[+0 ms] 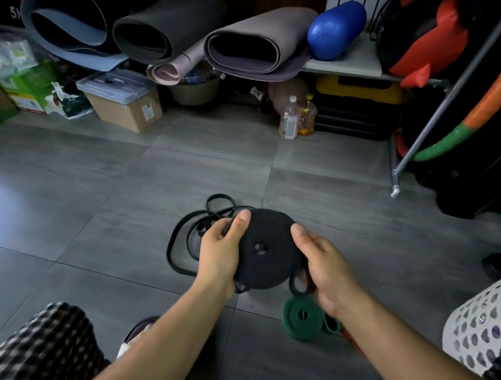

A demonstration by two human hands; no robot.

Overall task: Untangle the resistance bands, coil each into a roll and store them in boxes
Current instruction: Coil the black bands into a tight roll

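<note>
while i sit over the grey tiled floor, i hold the black band roll flat between both hands, lifted above the tiles. my left hand grips its left edge, thumb pressed on the top face near the rim and the other fingers curled underneath. my right hand grips the right edge the same way, thumb on top and fingers hooked below, where a short loop of black band hangs out by my palm. a loose black band lies in slack loops on the floor just beyond and left of my left hand. a green band roll lies flat on the floor beneath my right wrist. a white perforated basket stands at the right edge.
</note>
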